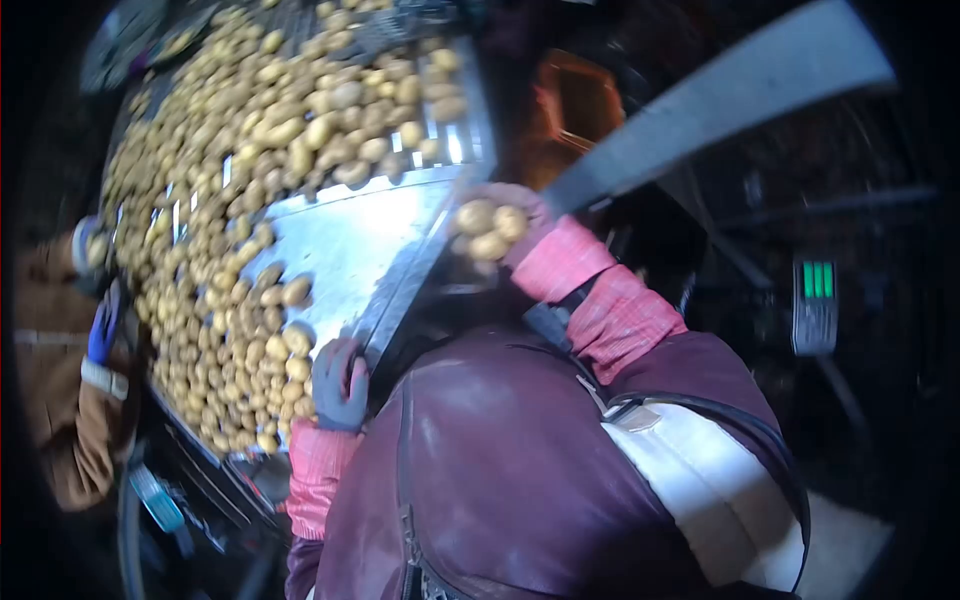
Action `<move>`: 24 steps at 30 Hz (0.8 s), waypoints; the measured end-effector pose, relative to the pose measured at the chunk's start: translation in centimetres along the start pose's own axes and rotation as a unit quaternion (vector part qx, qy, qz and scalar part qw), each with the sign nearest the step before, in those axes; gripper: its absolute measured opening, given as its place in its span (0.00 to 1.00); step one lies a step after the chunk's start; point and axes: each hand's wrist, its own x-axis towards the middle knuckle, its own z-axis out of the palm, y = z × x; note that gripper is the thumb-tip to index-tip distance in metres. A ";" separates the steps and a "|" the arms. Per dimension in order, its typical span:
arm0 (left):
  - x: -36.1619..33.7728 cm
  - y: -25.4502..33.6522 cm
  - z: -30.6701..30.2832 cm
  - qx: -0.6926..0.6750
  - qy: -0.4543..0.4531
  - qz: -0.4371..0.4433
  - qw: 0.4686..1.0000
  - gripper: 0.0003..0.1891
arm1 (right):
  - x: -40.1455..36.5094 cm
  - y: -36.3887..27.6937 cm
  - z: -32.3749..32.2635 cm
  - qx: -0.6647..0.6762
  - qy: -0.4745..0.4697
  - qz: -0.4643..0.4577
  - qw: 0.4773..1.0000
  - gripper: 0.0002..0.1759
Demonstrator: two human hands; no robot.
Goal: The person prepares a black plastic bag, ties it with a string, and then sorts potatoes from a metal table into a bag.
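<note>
Many potatoes lie spread over a metal sorting table. My left hand, in a grey glove with a pink cuff, rests at the table's near edge beside the potatoes; its fingers are partly bent and nothing is visible in them. My right hand, gloved with a pink cuff, is off the table's right edge, next to a cluster of several potatoes. The palm and fingers are mostly blurred or hidden behind the potatoes, which it appears to hold.
A co-worker in a brown sleeve with a blue glove stands at the left edge. An orange crate and a slanting metal chute are at the upper right. A device with green lights hangs at right.
</note>
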 end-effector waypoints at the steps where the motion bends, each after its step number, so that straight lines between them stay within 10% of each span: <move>1: -0.3 0.2 0.4 0.016 -0.023 -0.011 1.000 0.19 | -1.6 -1.1 -2.7 -0.062 0.004 -0.081 0.995 0.21; 3: -0.1 0.1 1.2 -0.021 -0.037 -0.019 0.999 0.20 | -4.6 -3.5 -9.5 0.134 0.107 0.015 0.985 0.22; 7: -0.5 -1.2 2.0 -0.010 0.000 0.015 1.000 0.19 | -12.3 -3.8 -18.0 -0.047 0.401 -0.022 0.915 0.20; 13: 0.0 1.6 1.3 0.043 0.069 0.058 0.995 0.26 | -16.6 3.0 -53.4 -0.449 0.488 -0.012 0.748 0.29; 15: -0.5 3.0 -0.8 0.170 0.142 -0.009 0.975 0.30 | -6.9 -4.1 -32.0 -0.235 0.446 -0.085 0.859 0.24; 18: -1.0 2.4 -2.5 0.263 0.126 -0.155 0.944 0.35 | 0.1 -6.9 -17.5 -0.333 0.289 -0.114 0.891 0.22; 24: -6.9 -1.1 -3.7 0.318 0.065 -0.341 0.882 0.34 | 10.8 0.1 -2.5 -0.451 -0.024 -0.194 0.871 0.17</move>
